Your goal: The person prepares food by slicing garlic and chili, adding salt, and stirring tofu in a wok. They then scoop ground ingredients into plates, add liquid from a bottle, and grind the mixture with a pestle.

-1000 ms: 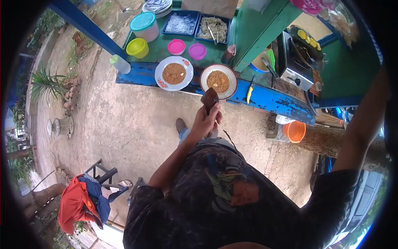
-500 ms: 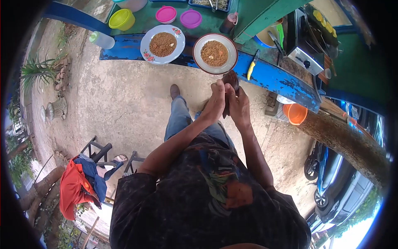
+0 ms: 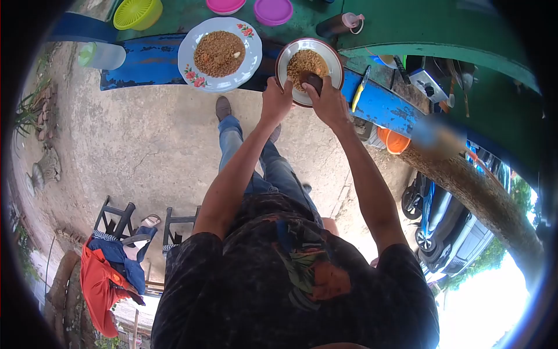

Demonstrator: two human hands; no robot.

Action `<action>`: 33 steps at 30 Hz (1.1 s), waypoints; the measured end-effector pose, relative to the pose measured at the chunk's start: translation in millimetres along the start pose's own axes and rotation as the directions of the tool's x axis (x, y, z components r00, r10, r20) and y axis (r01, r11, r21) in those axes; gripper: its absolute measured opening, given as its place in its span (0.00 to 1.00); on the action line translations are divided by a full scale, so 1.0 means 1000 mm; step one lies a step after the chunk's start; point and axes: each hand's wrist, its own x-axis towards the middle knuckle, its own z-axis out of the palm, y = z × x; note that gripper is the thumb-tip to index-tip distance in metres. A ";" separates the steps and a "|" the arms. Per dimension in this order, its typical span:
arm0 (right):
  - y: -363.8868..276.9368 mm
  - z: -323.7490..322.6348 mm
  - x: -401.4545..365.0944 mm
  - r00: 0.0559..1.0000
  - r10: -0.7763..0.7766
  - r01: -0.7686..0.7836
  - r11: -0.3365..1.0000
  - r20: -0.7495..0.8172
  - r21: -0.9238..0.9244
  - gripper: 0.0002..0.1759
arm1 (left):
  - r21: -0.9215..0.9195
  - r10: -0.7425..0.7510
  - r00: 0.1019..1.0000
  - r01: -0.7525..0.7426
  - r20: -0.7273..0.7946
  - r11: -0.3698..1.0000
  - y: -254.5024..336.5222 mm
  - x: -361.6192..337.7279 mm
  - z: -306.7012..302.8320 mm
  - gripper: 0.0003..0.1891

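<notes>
At the blue counter edge, my left hand has its fingers closed at the near-left rim of a brown-rimmed plate. My right hand grips a dark brown pestle and rests by the near-right side of that plate. The pestle's rounded end lies over a brown crumbly ground mix; its other end is hidden by my fingers. To the left stands a white floral plate bearing a similar brown mix with a pale piece on top.
A yellow-handled knife lies on the counter at right. Behind are a yellow-green container, a purple-lidded tub and a dark sauce bottle. A clear bottle is at left. Orange buckets sit below the counter.
Both hands have moved up to the brown-rimmed plate. The pestle, earlier held between both hands in front of the counter, is now in my right hand over the plate. The view has shifted.
</notes>
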 end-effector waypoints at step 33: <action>0.016 0.019 -0.001 0.994 -0.057 0.073 0.981 -0.093 0.179 0.30 | -0.055 0.019 0.969 -0.005 0.247 0.998 0.004 0.015 0.010 0.35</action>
